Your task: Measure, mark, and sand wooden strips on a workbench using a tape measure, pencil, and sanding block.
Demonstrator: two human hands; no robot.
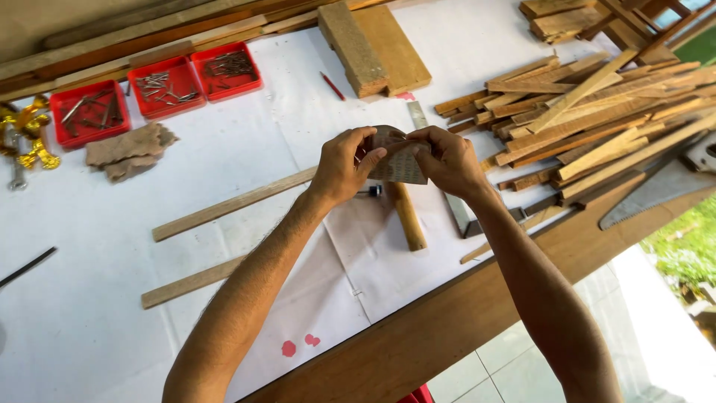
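I see a small sheet of sandpaper [399, 160], grey-brown, held up above the middle of the white-covered bench [89, 313], w/ both hands on it. My left hand [341, 166] is pinched shut on the sheet's left edge, thumb on top, fingers curled behind. My right hand [446, 158] is closed on the right/top edge, fingertips meeting the left ones near the top of the sheet, so the paper looks bent or folded between them; can't tell exactly how.

Directly under the sheet lies a hammer [406, 216], wooden handle pointing toward me, head mostly hidden by the left hand. Just right of it a steel try square [451, 201] lies on the cover, its blade running away from me.

Left of the hands, two long wood strips [231, 204] lie slanted on the cover, well apart from each other. Farther left, a crumpled brown rag or used paper [128, 151]. Behind that, three red trays [160, 88] w/ nails, side by side at the bench's back edge. A red pencil [333, 86] lies beside a thick wood block [373, 46]. To the right, a big pile of thin wood slats [589, 112], and a handsaw blade [656, 192] at its near edge.
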